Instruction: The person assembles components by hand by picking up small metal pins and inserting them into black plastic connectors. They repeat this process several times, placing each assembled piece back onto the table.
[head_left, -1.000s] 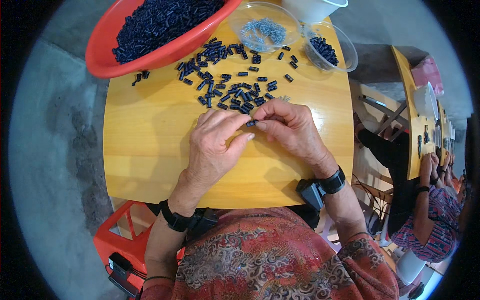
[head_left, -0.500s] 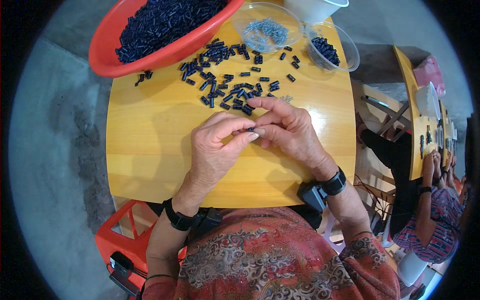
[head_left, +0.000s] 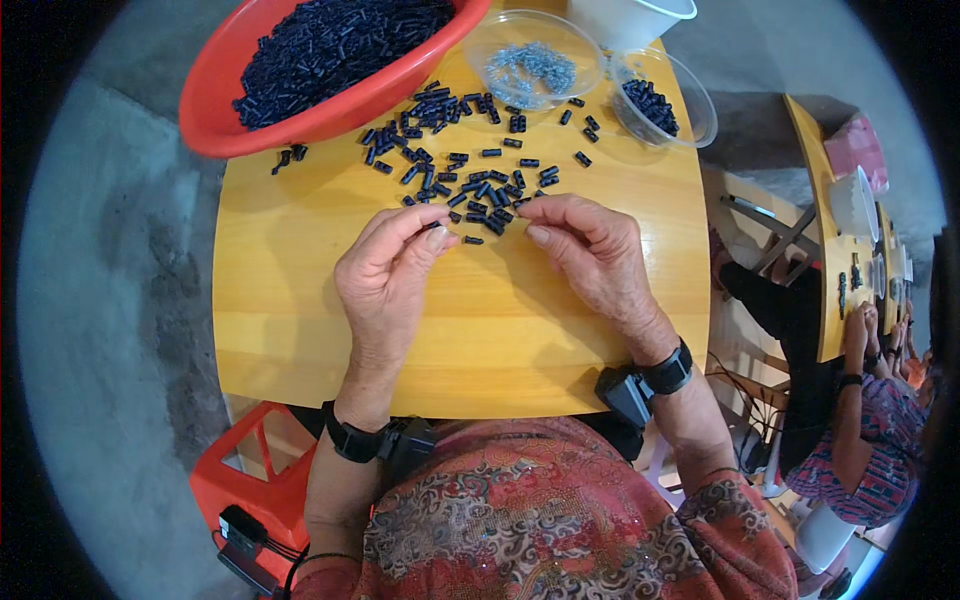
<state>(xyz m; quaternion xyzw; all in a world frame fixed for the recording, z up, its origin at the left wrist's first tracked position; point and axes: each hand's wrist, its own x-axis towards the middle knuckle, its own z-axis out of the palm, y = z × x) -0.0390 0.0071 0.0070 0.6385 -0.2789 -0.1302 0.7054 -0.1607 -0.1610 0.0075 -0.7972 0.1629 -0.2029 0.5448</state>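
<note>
My left hand (head_left: 385, 275) is over the table at the near left edge of a loose pile of small black plastic pieces (head_left: 478, 190). Its thumb and forefinger are pinched on a small black plastic piece (head_left: 433, 225), mostly covered by the fingertips. At the pile's right edge is my right hand (head_left: 595, 250), thumb and forefinger brought close together; whatever may be between them is too small or hidden to name. One black piece (head_left: 473, 240) lies alone on the wood between the two hands.
A red basin (head_left: 330, 135) heaped with black pieces stands far left on the yellow table (head_left: 300, 330). Behind the pile are a clear bowl of small silvery parts (head_left: 535, 70), a clear bowl with black pieces (head_left: 650, 105) and a white container (head_left: 635, 22). Another person sits at a table, right.
My hands were together over a small dark piece and have parted, the left going left and forward, the right slightly right. A black piece now lies on the table between them.
</note>
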